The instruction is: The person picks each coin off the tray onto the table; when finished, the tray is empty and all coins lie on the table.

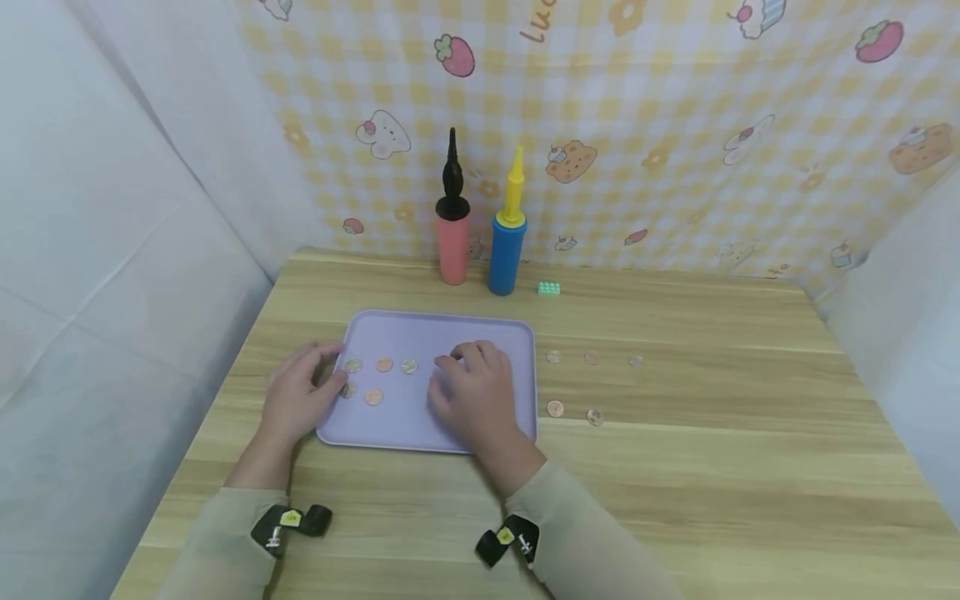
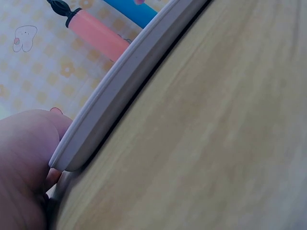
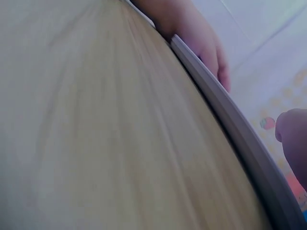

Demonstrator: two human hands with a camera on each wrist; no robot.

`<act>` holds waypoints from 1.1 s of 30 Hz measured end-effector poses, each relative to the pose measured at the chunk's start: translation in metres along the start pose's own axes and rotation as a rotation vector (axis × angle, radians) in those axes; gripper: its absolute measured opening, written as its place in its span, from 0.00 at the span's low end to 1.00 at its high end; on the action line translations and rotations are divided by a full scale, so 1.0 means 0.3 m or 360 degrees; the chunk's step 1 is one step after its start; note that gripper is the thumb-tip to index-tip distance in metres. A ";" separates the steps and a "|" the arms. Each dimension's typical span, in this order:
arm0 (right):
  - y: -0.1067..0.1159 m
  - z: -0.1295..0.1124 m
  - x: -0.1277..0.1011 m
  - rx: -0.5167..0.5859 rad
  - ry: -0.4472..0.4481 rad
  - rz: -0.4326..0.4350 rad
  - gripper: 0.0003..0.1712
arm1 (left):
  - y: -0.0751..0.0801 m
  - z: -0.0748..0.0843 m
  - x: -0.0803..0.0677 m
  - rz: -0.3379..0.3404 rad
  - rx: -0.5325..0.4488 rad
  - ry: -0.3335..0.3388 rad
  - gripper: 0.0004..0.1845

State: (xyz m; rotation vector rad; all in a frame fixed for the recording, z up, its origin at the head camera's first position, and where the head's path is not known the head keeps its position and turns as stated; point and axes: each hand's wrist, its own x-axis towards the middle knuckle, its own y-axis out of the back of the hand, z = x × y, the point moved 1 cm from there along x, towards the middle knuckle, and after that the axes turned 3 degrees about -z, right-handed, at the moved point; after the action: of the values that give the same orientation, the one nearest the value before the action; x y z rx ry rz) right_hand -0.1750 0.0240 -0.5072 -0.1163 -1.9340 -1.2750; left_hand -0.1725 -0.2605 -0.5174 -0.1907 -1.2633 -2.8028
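A lilac tray lies on the table with several coins, silver and copper, in its left half. My left hand grips the tray's left edge, thumb over the rim near one silver coin. In the left wrist view a fingertip shows below the tray's rim. My right hand is over the tray's right half, fingers bent downward and thumb near them. Its fingertips are partly hidden, and I cannot tell whether they pinch a coin.
Several more coins lie on the wooden table right of the tray. Behind it stand a pink hand pump with a black top and a blue one with a yellow top. Beside them sits a mint toy brick.
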 end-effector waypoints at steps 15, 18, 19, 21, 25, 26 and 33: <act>-0.053 -0.076 0.010 0.0068 -0.0272 -0.0926 0.36 | 0.008 0.013 0.006 -0.0017 -0.0001 0.0016 0.22; -0.057 -0.079 0.010 0.0038 -0.0267 -0.1004 0.39 | 0.008 0.007 0.006 -0.0016 -0.0005 0.0016 0.22; -0.058 -0.078 0.010 0.0031 -0.0269 -0.1015 0.39 | 0.007 0.007 0.007 -0.0017 -0.0005 0.0016 0.22; -0.059 -0.076 0.009 0.0023 -0.0275 -0.1028 0.39 | 0.005 0.008 0.007 -0.0019 -0.0003 0.0018 0.22; -0.063 -0.072 0.006 0.0024 -0.0287 -0.1051 0.37 | 0.002 0.008 0.008 -0.0022 0.0006 0.0036 0.22; -0.064 -0.071 0.005 0.0030 -0.0292 -0.1041 0.36 | 0.002 0.009 0.008 -0.0022 0.0011 0.0037 0.22; -0.056 -0.066 0.005 0.0153 -0.0341 -0.0787 0.17 | -0.001 0.008 0.008 -0.0016 0.0013 0.0028 0.22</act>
State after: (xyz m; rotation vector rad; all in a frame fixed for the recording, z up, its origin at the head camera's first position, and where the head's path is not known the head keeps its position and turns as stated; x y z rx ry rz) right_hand -0.1728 -0.0006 -0.5151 0.3045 -2.2948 -1.5278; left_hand -0.1746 -0.2584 -0.5156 -0.1591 -1.2756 -2.8005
